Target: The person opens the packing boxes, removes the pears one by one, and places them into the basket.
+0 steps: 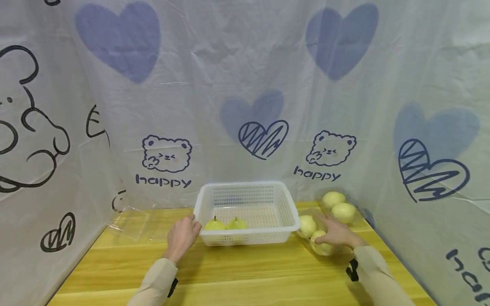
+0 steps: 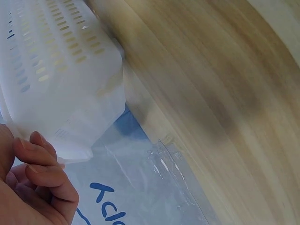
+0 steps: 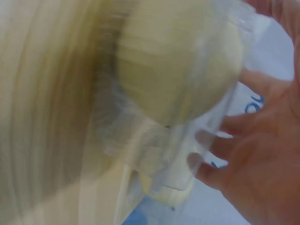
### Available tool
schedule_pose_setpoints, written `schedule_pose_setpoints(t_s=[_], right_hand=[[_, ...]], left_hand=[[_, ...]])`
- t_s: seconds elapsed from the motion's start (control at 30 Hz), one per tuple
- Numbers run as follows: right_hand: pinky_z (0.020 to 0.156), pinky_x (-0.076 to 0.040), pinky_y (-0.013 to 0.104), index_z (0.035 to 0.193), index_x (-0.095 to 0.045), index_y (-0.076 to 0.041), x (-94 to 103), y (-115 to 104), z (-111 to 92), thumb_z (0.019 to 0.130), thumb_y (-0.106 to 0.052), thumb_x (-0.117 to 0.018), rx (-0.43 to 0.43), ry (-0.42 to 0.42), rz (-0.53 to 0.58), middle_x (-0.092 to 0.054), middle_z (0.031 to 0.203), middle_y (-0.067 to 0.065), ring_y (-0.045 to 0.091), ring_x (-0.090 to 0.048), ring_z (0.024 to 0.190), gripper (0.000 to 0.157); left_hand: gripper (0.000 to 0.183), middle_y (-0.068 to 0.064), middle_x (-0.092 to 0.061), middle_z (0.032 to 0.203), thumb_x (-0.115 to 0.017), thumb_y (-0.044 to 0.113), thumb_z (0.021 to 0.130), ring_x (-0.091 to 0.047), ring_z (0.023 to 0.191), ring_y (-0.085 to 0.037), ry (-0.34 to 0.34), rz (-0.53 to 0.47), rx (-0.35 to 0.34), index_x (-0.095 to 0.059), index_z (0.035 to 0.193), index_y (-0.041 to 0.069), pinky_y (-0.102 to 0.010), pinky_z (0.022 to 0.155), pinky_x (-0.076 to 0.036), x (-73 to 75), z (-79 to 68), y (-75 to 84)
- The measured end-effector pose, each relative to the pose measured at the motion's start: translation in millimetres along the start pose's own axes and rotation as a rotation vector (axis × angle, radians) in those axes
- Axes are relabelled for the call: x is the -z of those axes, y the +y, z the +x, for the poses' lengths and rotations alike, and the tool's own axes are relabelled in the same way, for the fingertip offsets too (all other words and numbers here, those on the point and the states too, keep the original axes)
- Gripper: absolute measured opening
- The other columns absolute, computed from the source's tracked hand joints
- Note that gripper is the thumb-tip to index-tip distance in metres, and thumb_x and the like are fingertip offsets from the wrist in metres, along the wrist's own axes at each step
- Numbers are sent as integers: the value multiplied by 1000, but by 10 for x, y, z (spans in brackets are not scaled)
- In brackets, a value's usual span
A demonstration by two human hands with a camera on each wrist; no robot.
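On the bench (image 1: 245,276), going by the head view, the basket (image 1: 264,237) sits toward the back, near the curtain (image 1: 206,106), with two fruits (image 1: 237,223) by its front wall. Left hand (image 1: 182,237) is at the left rim; right hand (image 1: 338,233) is spread over the near pack (image 1: 307,227), just beside the basket's right side, so it's tight there. Far pack (image 1: 340,208) is by the back right corner, clear plastic (image 1: 132,221) back left. Loads of wood out front, though.

Left wrist view: grip's closed up, fingers curled, pinching the rim.

Right wrist view: kinda blurry, grip's wide, fingers touching the near pack; can't tell how firmly.
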State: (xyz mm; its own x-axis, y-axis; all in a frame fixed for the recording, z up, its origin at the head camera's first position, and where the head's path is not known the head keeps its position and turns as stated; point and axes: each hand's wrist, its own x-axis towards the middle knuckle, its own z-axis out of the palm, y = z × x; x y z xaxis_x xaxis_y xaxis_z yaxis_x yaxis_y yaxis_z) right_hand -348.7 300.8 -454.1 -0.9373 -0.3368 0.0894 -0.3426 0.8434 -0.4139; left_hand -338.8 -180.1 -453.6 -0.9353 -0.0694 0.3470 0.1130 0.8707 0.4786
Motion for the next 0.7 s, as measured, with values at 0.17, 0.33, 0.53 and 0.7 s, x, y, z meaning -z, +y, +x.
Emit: schedule_pose_setpoints(t_s=[0.17,0.33,0.53,0.7], right_hand=[[99,-30,75,151,-32,0,119,36,-117,62,-15,-73,39,-152,149,-8,154,41,62,-12,139,99],[99,-29,75,151,-33,-4,194,49,-181,59,-8,-73,44,-262,223,-9,154,39,59,-11,140,100],[99,-29,76,150,-36,-9,231,27,-193,61,-11,-79,54,-328,234,-13,154,34,57,-18,138,99],[98,-31,74,149,-38,-8,266,-25,-203,68,-21,-87,77,-357,204,-21,148,35,57,-29,131,96]], left_hand=[[32,-10,-64,76,-55,16,91,-48,50,-15,-5,2,3,-66,116,-1,-27,42,-37,3,6,-4],[31,-10,-65,76,-56,17,90,-49,52,-16,0,18,0,-67,113,-1,-28,43,-37,0,16,-6],[30,-10,-65,77,-57,17,90,-49,53,-16,-2,30,12,-67,112,0,-28,44,-37,4,29,2],[27,-9,-64,75,-57,17,90,-49,52,-16,1,36,20,-68,108,1,-27,43,-37,9,38,14]])
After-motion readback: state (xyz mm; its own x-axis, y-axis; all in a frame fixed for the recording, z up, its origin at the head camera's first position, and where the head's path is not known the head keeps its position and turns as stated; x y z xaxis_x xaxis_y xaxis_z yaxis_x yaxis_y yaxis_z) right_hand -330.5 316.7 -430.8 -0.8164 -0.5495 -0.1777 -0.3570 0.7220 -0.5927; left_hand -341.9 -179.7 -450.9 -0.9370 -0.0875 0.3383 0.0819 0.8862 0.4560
